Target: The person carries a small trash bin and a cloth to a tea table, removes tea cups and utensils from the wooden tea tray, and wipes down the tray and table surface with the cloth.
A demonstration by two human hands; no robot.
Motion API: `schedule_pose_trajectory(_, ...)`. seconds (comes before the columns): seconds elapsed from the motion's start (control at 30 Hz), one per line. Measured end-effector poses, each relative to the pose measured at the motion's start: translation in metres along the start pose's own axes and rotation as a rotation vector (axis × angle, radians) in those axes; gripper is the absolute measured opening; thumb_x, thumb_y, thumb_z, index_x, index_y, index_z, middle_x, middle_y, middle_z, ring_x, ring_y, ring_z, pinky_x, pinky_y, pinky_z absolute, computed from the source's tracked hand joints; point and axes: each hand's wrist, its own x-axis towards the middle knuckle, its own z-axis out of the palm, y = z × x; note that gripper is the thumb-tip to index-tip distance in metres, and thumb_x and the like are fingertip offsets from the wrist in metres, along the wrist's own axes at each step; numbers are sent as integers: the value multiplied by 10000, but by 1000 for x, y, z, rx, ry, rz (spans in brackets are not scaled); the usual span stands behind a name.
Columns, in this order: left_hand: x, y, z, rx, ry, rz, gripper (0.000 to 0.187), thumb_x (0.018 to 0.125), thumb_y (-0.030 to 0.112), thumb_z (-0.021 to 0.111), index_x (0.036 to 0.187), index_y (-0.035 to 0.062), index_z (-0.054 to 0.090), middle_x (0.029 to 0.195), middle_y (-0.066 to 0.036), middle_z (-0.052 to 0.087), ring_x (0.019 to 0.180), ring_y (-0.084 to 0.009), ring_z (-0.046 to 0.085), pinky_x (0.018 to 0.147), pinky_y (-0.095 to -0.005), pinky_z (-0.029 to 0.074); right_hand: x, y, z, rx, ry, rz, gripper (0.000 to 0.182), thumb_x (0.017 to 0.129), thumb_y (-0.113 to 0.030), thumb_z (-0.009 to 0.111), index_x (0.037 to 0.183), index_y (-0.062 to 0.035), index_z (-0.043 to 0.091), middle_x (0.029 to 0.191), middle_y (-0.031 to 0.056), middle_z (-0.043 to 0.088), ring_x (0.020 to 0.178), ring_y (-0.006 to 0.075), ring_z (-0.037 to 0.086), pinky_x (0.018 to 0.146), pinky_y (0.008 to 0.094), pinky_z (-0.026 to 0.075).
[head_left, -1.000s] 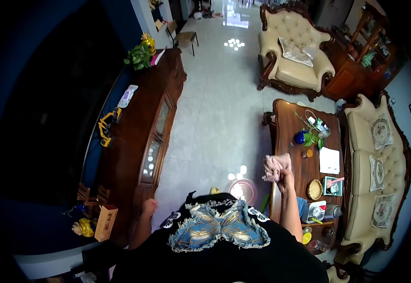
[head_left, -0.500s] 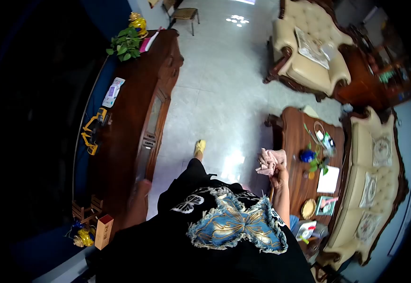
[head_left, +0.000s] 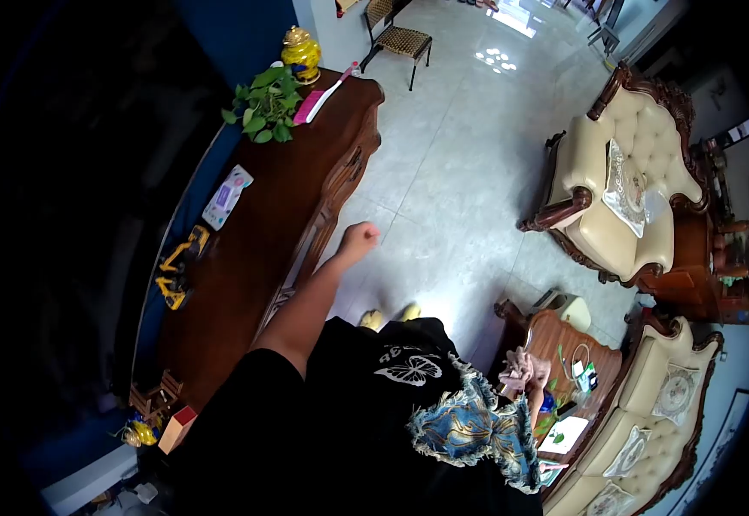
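My left hand (head_left: 360,243) is out in front of me over the tiled floor, beside the dark wooden cabinet (head_left: 237,284). Its fingers are curled into a loose fist, with nothing visible in them. At my right side, my right hand (head_left: 539,383) is closed around a crumpled pale pink cloth (head_left: 522,368). The cloth hangs near the edge of the wooden coffee table (head_left: 602,391). Part of the right forearm is hidden by my black shirt with its frayed denim patch.
On the cabinet stand a leafy plant (head_left: 264,107), a yellow jar (head_left: 301,56), a pink-and-white brush (head_left: 318,99), a tissue pack (head_left: 227,197) and toy excavators (head_left: 181,267). A cream armchair (head_left: 623,206) and sofa (head_left: 641,439) line the right. A chair (head_left: 404,39) stands far ahead.
My body has turned, so the cabinet and armchair have shifted in view. My left hand has swung forward and up from beside the cabinet. The cloth stays in my right hand.
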Motion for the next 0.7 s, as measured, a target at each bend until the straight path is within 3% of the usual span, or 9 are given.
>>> schedule_pose_trajectory(0.07,47,64,26,100,-69,42,137,833,33,662,966,49,692,749,-59,663,691,-145,634,637,-315,513,28,-10,11,-11,50,37,373,912,-57,540,1281,-13,571,920,82,698,795,217,688,685,362,600)
schedule_pose_trajectory(0.23,148,62,61,461,-84,86,130,855,100,666,969,41,688,822,-158,690,766,-298,664,713,-392,531,127,-72,70,-23,94,90,423,893,-16,526,1315,-14,549,904,75,678,780,210,670,690,366,596)
schedule_pose_trajectory(0.3,168,4,33,600,-88,-147,182,857,216,703,895,38,689,936,-200,705,900,-390,675,781,-486,537,171,-115,108,-56,80,87,444,885,0,521,1328,-15,540,897,72,670,774,208,663,692,367,594)
schedule_pose_trajectory(0.33,168,-15,15,752,11,-121,206,876,248,671,890,45,711,966,-210,710,924,-409,670,808,-504,536,197,-140,131,-79,63,78,455,881,9,518,1335,-15,536,894,70,666,771,207,659,693,368,593)
schedule_pose_trajectory(0.37,166,-14,-6,991,-71,-291,200,894,230,622,895,61,729,967,-212,715,921,-406,674,823,-507,540,226,-164,151,-108,40,71,466,877,17,515,1342,-15,532,891,69,662,768,205,656,694,368,593)
schedule_pose_trajectory(0.43,151,-52,-56,1081,-108,-388,253,909,252,580,899,55,739,971,-187,732,920,-386,694,814,-501,552,293,-222,204,-166,-50,40,488,870,33,510,1355,-16,523,884,66,654,762,203,648,697,370,591)
schedule_pose_trajectory(0.6,118,-27,-87,748,258,-987,269,911,260,550,918,61,731,878,-214,705,866,-352,694,768,-496,563,309,-365,461,119,-417,-100,357,826,50,526,1167,-20,609,841,49,633,713,192,633,671,353,577)
schedule_pose_trajectory(0.63,127,-19,-79,709,289,-1041,272,911,260,551,917,57,733,881,-215,707,869,-351,695,769,-497,563,353,-385,490,92,-555,-14,444,815,57,523,1252,16,590,956,80,676,815,234,675,751,386,600)
schedule_pose_trajectory(0.7,160,-10,-61,673,324,-1072,279,910,259,554,916,49,736,887,-216,710,874,-350,699,770,-499,562,377,-421,568,-1,-568,-61,168,828,26,539,967,-37,612,843,52,651,756,209,652,712,370,569)
